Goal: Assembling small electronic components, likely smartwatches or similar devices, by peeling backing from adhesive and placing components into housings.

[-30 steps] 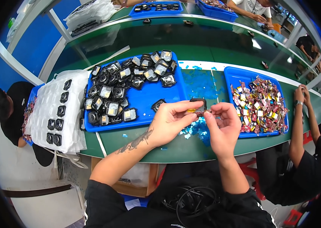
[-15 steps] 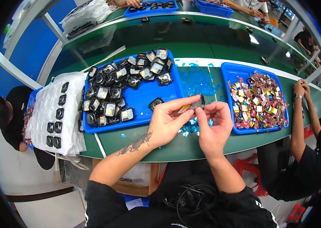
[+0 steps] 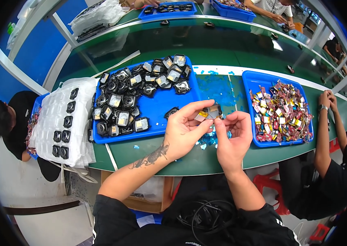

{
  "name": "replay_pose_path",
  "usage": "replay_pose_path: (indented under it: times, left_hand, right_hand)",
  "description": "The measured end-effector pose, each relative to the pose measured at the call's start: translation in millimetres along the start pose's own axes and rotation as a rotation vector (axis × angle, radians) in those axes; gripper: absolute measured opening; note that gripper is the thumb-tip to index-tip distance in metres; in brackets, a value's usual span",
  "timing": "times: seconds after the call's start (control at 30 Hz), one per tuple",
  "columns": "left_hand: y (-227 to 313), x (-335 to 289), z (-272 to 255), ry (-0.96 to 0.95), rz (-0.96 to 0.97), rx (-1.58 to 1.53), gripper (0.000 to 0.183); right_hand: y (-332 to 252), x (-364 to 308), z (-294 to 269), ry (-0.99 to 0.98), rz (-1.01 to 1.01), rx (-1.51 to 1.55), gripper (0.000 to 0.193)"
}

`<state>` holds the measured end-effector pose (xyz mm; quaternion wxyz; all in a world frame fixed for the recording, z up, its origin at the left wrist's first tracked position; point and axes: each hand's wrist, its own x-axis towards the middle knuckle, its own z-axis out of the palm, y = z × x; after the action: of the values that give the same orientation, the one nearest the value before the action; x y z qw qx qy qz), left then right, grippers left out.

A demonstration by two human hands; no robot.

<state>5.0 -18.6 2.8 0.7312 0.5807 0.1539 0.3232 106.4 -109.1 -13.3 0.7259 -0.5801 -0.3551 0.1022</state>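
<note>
Over the table's near edge, between two blue trays, my hands meet at a small black smartwatch housing. My left hand pinches it between thumb and fingers. Beside its grey inner face is a small battery with yellow tape, partly hidden by the fingers. My right hand has thumb and forefinger pressed together at the housing's lower right edge; its other fingers are curled. In the left blue tray lies a pile of similar black housings, one of them close to my left hand.
The right blue tray holds many small wrapped batteries. Bits of blue film litter the table between the trays. White moulded trays with several housings are stacked at left. A co-worker's hands are at right; a conveyor runs behind.
The housing has turned so that its grey face and the yellow-taped battery show more clearly. Both hands stay close together on it. The whole view has shifted slightly.
</note>
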Motion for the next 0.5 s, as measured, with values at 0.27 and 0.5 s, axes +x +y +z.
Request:
replay_pose_path:
  times: [0.27,0.5]
  left_hand:
    - [-0.7,-1.4,-0.1,0.006,0.056,0.072,0.038]
    - [1.9,-1.3,-0.4,-0.027,-0.010,0.027,0.036]
  right_hand:
    - [2.1,-3.5,1.2,0.007,0.017,-0.025,0.024]
    - [-1.2,-1.2,0.0,-0.066,0.124,0.026,0.031]
